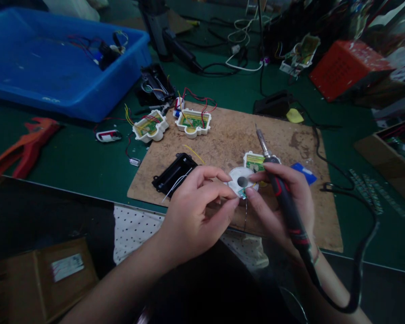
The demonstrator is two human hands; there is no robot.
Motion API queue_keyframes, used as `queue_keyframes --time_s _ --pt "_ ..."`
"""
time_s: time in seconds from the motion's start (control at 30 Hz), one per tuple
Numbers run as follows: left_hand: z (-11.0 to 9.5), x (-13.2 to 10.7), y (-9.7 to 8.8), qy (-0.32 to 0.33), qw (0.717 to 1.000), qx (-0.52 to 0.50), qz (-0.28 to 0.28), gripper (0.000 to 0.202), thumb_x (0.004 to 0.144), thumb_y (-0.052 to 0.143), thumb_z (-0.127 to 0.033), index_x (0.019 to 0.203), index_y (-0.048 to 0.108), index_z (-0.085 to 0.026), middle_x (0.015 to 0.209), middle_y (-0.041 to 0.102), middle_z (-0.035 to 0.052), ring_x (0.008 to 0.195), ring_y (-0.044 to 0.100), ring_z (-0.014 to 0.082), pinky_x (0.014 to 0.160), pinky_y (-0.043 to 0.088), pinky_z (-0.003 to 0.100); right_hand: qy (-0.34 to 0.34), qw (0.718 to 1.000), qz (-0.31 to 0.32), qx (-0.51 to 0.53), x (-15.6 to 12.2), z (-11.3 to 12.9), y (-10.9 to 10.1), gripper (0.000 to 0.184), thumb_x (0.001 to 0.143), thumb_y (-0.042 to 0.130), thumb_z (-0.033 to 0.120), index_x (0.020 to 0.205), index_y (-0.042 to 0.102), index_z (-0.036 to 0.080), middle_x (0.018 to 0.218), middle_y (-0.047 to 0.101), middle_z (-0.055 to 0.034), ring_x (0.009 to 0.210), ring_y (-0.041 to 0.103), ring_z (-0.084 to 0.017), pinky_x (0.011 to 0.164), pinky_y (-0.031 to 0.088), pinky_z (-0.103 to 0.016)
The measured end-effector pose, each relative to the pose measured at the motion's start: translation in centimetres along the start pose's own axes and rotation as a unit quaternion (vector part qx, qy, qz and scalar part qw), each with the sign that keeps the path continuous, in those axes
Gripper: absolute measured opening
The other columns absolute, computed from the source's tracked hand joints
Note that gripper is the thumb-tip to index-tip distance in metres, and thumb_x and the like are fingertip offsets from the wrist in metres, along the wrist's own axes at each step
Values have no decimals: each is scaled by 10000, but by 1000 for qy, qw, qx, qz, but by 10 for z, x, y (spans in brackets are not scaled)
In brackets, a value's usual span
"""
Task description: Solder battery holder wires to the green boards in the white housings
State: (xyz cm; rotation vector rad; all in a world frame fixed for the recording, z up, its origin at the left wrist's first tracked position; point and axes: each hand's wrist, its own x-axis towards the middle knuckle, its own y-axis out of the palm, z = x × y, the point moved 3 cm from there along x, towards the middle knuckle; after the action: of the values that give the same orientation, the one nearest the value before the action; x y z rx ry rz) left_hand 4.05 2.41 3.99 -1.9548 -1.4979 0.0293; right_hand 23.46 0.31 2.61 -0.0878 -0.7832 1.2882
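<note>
My right hand (283, 202) is closed around a black and red soldering iron (283, 198), its metal tip pointing up and away. The same hand's fingertips also pinch a small white round part (240, 181) with a dark centre. My left hand (195, 211) is curled, fingertips pinched at the left edge of that white part; a thin wire hangs below it. Both hands hover over the near edge of a brown work board (229, 135). A white housing with a green circuit board (254, 160) lies just behind the round part.
Two white housings with wired boards (193, 121) (150, 126) lie at the board's far left. A black plastic holder (173, 173) sits left of my hands. A blue bin (54, 63), red pliers (23, 146), an orange box (344, 67) and the iron's cord (357, 252) surround the board.
</note>
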Motion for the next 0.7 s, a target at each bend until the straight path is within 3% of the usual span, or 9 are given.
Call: queue_keyframes --time_s 0.2,0.4,0.5,0.6,0.67,0.7 --pt "2 3 6 10 997 -47 54 95 915 696 -113 857 651 -174 1114 797 17 575 619 28 572 530 151 2 1000 -5 17 0 -1 1 591 828 806 185 1360 584 312 1071 761 -7 992 744 -203 966 621 -462" --pt "4 4 6 4 997 -42 59 95 919 690 -120 871 635 -181 1102 817 1 486 572 9 500 476 147 24 999 -17 28 -2 -2 0 623 817 829 210 1374 584 342 1089 771 -10 1014 742 -226 999 596 -481" --pt "4 4 6 -1 997 -46 59 114 905 690 -99 848 627 -175 1101 820 2 476 563 3 464 437 143 40 990 -119 61 -1 -3 -4 500 873 793 311 1342 623 336 1007 774 -8 917 744 -229 979 578 -496" --pt "4 6 6 -19 996 -62 64 131 884 695 -70 822 631 -166 1102 821 1 439 512 -14 415 378 138 22 962 -270 44 -3 -1 -11 292 1012 596 442 1242 697 294 717 665 21 650 672 -185 826 579 -445" --pt "4 7 6 -29 994 -75 70 132 878 700 -64 811 644 -163 1098 824 -2 437 505 -18 408 367 133 31 939 -343 22 -5 -2 -16 384 1076 409 474 1178 722 277 622 542 27 528 582 -168 640 528 -389" --pt "4 8 5 -33 994 -81 70 133 875 700 -61 805 648 -161 1091 825 -1 438 505 -19 410 369 131 39 941 -336 16 -6 -3 -17 453 1088 322 493 1175 713 279 625 502 23 500 545 -165 562 476 -366"
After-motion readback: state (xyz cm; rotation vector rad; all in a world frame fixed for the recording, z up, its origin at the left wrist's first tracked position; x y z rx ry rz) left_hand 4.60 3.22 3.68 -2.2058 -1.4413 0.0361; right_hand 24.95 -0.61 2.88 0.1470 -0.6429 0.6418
